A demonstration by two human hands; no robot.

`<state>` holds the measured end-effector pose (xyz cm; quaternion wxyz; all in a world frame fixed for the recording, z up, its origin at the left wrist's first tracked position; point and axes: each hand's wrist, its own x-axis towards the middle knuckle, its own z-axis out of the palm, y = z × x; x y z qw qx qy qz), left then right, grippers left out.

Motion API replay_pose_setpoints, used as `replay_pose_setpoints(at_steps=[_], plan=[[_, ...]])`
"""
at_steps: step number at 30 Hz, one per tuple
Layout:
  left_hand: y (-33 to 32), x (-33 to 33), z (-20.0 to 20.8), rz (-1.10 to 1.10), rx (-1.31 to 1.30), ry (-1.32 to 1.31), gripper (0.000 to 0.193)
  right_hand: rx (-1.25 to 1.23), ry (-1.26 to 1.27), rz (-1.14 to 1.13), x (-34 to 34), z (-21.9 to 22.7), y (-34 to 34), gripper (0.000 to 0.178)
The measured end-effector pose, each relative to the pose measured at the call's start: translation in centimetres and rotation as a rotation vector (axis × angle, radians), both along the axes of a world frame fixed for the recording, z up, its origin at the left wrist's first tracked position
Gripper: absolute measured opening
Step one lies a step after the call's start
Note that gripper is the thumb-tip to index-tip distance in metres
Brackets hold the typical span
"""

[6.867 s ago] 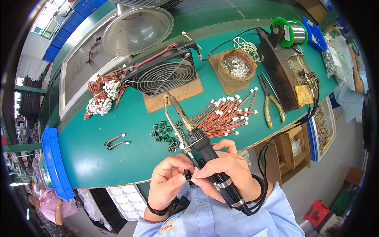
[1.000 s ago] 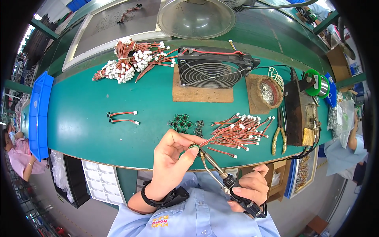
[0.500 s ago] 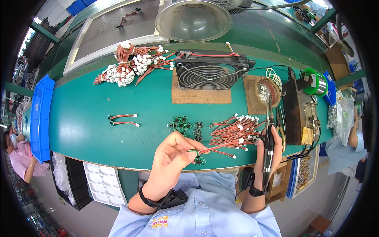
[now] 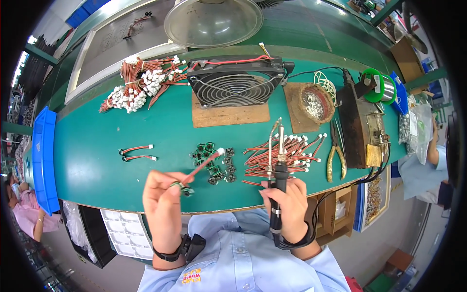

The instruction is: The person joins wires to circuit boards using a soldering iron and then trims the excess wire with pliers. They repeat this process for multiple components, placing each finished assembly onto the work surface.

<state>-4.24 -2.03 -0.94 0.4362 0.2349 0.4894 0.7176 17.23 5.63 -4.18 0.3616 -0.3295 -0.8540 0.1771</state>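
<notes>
Between the fingers of my left hand (image 4: 163, 207) I pinch a small green circuit board (image 4: 187, 191). A short red-and-black cable (image 4: 203, 165) runs up and right from it to a white connector; whether it is fixed to the board cannot be made out. My right hand (image 4: 293, 207) is wrapped round the black handle of a soldering iron (image 4: 278, 177), tip upward, a thin metal tube alongside it. Several small green boards (image 4: 209, 153) lie beyond my left hand. A heap of red-and-black cables (image 4: 292, 158) with white connectors lies behind the iron.
Two boards with cables (image 4: 139, 152) lie to the left. Behind stand a fan (image 4: 236, 90), cable bundles (image 4: 134, 87) and a round pot of solder scraps (image 4: 316, 104). On the right are pliers (image 4: 335, 155), a soldering station (image 4: 362, 129) and a solder spool (image 4: 382, 87). A blue bin (image 4: 44, 160) edges the left.
My right hand has brought the soldering iron left, away from the solder pot, uncovering the pliers. My left hand has shifted left with the board, and its cable now points more upward. The view has shifted.
</notes>
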Motion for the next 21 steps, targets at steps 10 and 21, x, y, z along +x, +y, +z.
replay_pose_setpoints(at_steps=[10, 21], plan=[[-0.5, 0.3, 1.0, 0.127, -0.059, 0.168, 0.013, 0.155, -0.117, 0.034, -2.0, -0.5, 0.2, 0.032], [-0.2, 2.3, 2.4, -0.419, -0.159, 0.516, 0.017, -0.382, 0.435, 0.127, -1.4, 3.1, -1.1, 0.041]])
